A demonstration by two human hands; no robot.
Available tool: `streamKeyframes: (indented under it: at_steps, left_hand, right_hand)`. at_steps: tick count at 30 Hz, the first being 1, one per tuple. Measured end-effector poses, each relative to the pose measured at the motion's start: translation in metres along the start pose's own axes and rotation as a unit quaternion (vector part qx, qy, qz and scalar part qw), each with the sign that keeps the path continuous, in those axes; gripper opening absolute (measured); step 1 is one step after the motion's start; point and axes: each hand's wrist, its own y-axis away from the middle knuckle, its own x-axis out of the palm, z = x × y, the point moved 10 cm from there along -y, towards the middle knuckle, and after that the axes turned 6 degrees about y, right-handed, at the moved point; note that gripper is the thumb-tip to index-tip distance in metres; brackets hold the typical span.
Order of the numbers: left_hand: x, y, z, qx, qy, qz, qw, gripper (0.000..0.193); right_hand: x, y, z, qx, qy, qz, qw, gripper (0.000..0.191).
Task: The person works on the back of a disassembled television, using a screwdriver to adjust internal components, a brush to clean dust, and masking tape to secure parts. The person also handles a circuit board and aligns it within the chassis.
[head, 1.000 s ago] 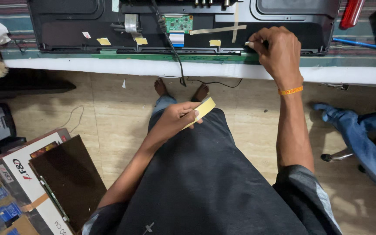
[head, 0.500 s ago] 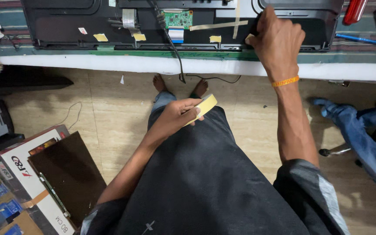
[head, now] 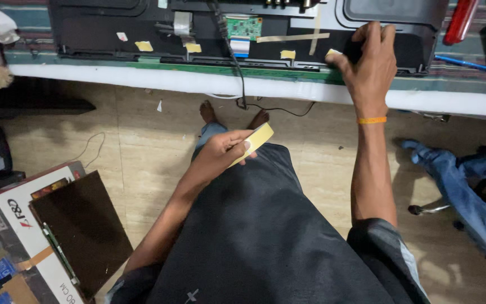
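My left hand [head: 224,150] grips a roll of yellow masking tape [head: 256,142] above my lap. Stretched out to the bench, my right hand [head: 368,62] presses its fingers on the black back of a flat television panel [head: 85,28], with a small yellow tape piece [head: 333,52] at its fingertips. An orange band [head: 372,120] circles that wrist. Several yellow tape pieces [head: 143,46] are stuck along the panel's lower part. A green circuit board [head: 243,27] sits at the panel's middle, and a black cable [head: 237,62] hangs down from it.
The white bench edge [head: 142,79] runs across the view. A cardboard box [head: 23,225] with a dark panel [head: 80,231] leaning on it stands on the floor at left. Blue cloth [head: 457,180] lies at right. A red tool [head: 461,21] rests at the bench's top right.
My right hand has shifted along the panel's lower edge and now presses with fingers spread over a tape piece. The left hand keeps the tape roll in the same place.
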Motion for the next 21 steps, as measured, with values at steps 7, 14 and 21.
streamKeyframes:
  at_steps: [7, 14, 21]
  left_hand:
    - [-0.071, 0.050, -0.053, 0.070, 0.020, -0.055, 0.996, 0.044]
    - [-0.242, 0.175, -0.177, 0.378, -0.400, -0.489, 0.677, 0.042]
    - [-0.440, 0.139, -0.210, 0.333, -0.445, -0.483, 0.677, 0.052]
  right_hand:
    - [0.004, 0.031, -0.042, 0.058, -0.104, -0.002, 0.993, 0.025]
    - [0.012, 0.100, -0.041, 0.159, -0.267, -0.058, 0.949, 0.012]
    - [0.048, 0.114, -0.004, 0.150, -0.272, -0.064, 0.948, 0.009]
